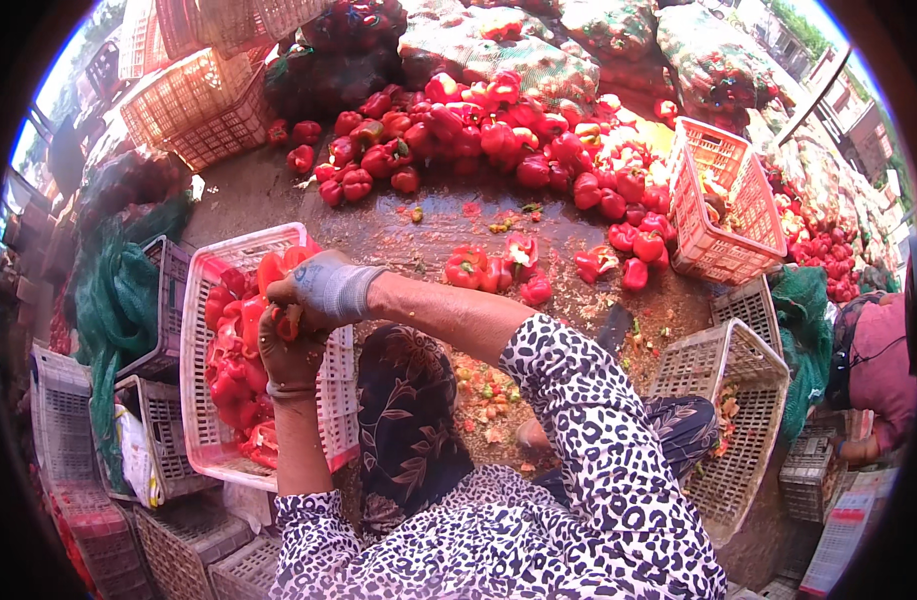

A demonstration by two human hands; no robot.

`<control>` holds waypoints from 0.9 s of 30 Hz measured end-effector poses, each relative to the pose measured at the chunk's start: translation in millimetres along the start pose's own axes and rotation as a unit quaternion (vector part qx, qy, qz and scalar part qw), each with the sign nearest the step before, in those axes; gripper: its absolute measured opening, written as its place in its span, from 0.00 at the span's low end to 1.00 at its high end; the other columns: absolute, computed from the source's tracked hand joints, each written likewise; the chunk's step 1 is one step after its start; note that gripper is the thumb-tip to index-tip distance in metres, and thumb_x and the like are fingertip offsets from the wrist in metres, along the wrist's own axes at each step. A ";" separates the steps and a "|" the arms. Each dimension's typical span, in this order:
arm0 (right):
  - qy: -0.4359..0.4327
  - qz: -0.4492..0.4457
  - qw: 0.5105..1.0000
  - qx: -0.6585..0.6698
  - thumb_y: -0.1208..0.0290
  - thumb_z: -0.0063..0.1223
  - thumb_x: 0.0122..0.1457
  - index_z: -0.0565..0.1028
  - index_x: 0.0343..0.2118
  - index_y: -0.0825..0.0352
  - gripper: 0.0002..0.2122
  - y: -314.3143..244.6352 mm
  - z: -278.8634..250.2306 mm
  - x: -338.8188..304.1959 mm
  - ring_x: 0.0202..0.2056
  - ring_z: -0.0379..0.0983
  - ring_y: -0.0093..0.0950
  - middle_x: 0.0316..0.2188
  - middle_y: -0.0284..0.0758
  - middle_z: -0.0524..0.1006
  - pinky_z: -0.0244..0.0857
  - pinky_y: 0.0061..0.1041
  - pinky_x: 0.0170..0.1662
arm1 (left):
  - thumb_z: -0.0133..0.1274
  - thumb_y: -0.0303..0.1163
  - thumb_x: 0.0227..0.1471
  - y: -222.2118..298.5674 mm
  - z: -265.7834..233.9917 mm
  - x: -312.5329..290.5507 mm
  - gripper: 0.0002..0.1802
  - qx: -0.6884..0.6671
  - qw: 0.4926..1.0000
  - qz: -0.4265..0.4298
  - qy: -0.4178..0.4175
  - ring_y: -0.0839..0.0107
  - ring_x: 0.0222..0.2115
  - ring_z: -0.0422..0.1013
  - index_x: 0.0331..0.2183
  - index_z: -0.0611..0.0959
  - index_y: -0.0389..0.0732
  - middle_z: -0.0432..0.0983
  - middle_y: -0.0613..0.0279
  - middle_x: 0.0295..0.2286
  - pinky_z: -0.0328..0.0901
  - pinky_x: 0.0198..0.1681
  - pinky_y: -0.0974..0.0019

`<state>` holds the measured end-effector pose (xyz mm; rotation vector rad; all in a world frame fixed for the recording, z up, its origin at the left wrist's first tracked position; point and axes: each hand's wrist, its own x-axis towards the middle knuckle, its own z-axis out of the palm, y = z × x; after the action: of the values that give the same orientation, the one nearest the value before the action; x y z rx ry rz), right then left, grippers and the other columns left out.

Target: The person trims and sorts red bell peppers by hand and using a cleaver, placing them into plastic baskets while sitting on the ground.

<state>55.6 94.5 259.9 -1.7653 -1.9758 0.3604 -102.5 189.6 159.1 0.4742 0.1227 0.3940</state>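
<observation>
Both my hands are gloved and meet over the right side of a white and red crate (195,330). My right hand (328,287), in a grey glove, reaches across from the right and closes at a red bell pepper (275,267). Just below it, my left hand (290,355), in a dirty brownish glove, is curled round part of the same pepper, as far as I can see. The fingers overlap, and some are hidden. Opened red bell pepper pieces (236,345) fill the crate under them.
A big heap of whole red peppers (458,130) lies ahead, with a few loose peppers (488,270) nearer. An orange crate (723,215) and a pale crate (748,400) with scraps stand right. Full mesh sacks (498,55) line the back. Another person (873,360) bends at far right.
</observation>
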 end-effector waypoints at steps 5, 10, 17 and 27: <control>0.145 0.014 0.989 0.033 0.64 0.61 0.46 0.71 0.33 0.60 0.12 -15.8 20.9 -7.6 0.34 0.75 0.45 0.27 0.42 0.76 0.68 0.39 0.33 | 0.48 0.55 0.53 -29.7 26.0 -15.6 0.28 -0.018 0.988 0.101 0.114 0.59 0.51 0.67 0.50 0.75 0.47 0.72 0.60 0.49 0.64 0.54 0.51; 0.377 0.117 0.890 0.229 0.80 0.65 0.49 0.71 0.35 0.65 0.13 -18.0 -39.8 -114.0 0.32 0.69 0.14 0.27 0.27 0.73 0.67 0.18 0.35 | 0.53 0.45 0.54 17.4 32.7 -26.3 0.30 -0.009 0.992 0.101 0.075 0.54 0.40 0.74 0.54 0.68 0.41 0.72 0.49 0.47 0.72 0.41 0.53; 0.478 0.516 0.628 -0.333 0.71 0.61 0.53 0.72 0.39 0.64 0.12 23.4 -94.7 -468.5 0.37 0.76 0.38 0.35 0.40 0.78 0.67 0.32 0.39 | 0.55 0.39 0.56 100.8 -33.7 -89.4 0.37 0.767 0.461 0.365 0.258 0.53 0.58 0.60 0.61 0.60 0.37 0.59 0.46 0.59 0.59 0.57 0.55; 0.089 0.738 0.667 -0.053 0.61 0.61 0.49 0.64 0.58 0.61 0.32 78.5 -15.4 -524.6 0.55 0.68 0.44 0.54 0.45 0.71 0.62 0.37 0.55 | 0.44 0.42 0.56 43.7 -200.2 -91.8 0.27 0.896 0.377 -0.172 0.157 0.47 0.50 0.68 0.58 0.67 0.52 0.69 0.50 0.51 0.64 0.50 0.49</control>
<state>166.6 -412.3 148.6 -2.9261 0.0256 0.4870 -242.6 273.0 4.8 2.5507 1.0946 -0.3062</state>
